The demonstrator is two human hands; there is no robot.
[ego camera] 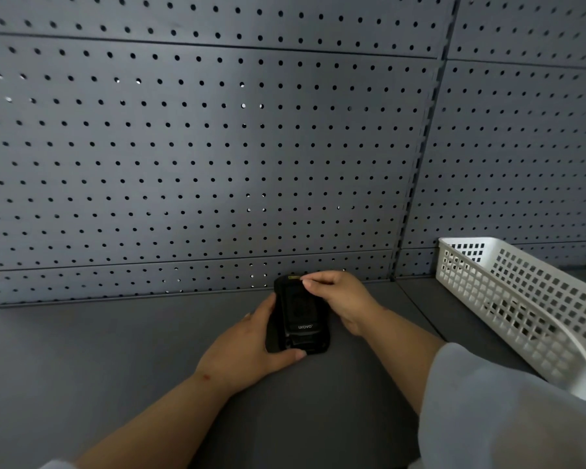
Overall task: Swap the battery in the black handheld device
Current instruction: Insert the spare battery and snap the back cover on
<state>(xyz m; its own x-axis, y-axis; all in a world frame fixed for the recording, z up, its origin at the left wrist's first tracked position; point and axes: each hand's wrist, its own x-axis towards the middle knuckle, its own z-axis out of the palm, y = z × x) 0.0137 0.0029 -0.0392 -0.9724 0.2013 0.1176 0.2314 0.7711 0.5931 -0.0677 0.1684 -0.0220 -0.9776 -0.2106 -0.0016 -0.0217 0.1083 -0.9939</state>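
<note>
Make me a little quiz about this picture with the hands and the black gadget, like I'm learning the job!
1. True or false: the black handheld device lies inside the white basket.
2. Which of the hands pinches at the far top end of the device? A) left hand B) right hand C) neither
3. Fill in: the wall behind the shelf is a grey ______ full of round holes.

Key
1. False. It rests on the shelf, with the basket apart from it on the right.
2. B. The right hand pinches at the top end, while the left hand steadies the device's left side and near end.
3. pegboard
</note>
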